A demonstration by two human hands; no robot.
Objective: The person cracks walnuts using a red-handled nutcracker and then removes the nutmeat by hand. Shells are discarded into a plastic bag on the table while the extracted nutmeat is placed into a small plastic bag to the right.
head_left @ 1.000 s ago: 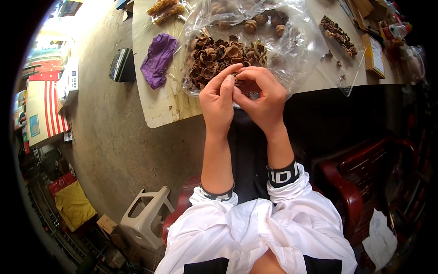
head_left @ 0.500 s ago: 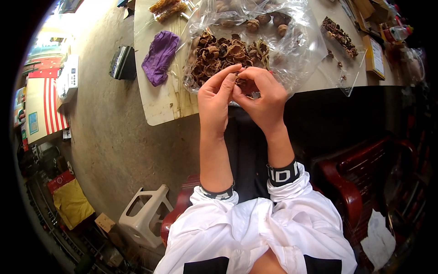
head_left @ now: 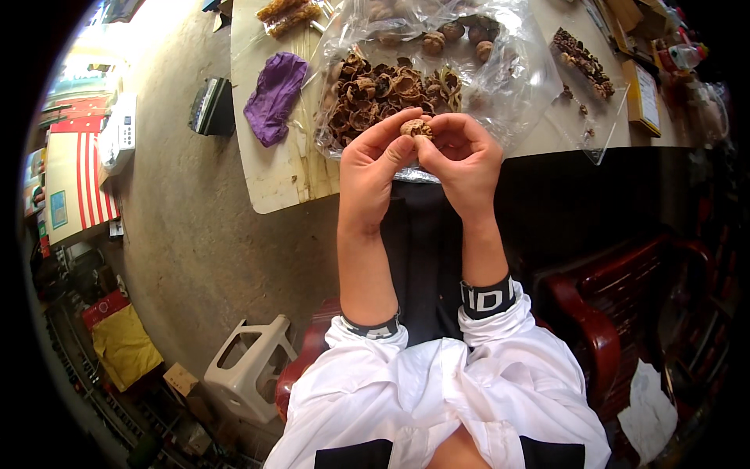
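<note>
A partly cracked walnut [head_left: 417, 128] is pinched between my two hands at the table's near edge. My left hand [head_left: 376, 160] grips it with thumb and fingers from the left. From the other side, the thumb and fingers of my right hand [head_left: 466, 160] close on its broken edge, where the rough inside shows. Just beyond my fingers, a heap of broken walnut shells [head_left: 391, 90] lies on a clear plastic bag [head_left: 512, 86]. Several whole walnuts [head_left: 433, 43] rest farther back on the same plastic.
A crumpled purple cloth or bag [head_left: 275, 98] lies left on the table [head_left: 269, 184]. Dark kernel pieces [head_left: 584, 62] are spread on a clear sheet at right. A beige plastic stool [head_left: 246, 367] stands on the floor at lower left, a dark red wooden chair [head_left: 594, 320] at right.
My hands have parted slightly, the right one shifting a little rightward. The walnut, mostly hidden by my fingers before, now shows plainly between them.
</note>
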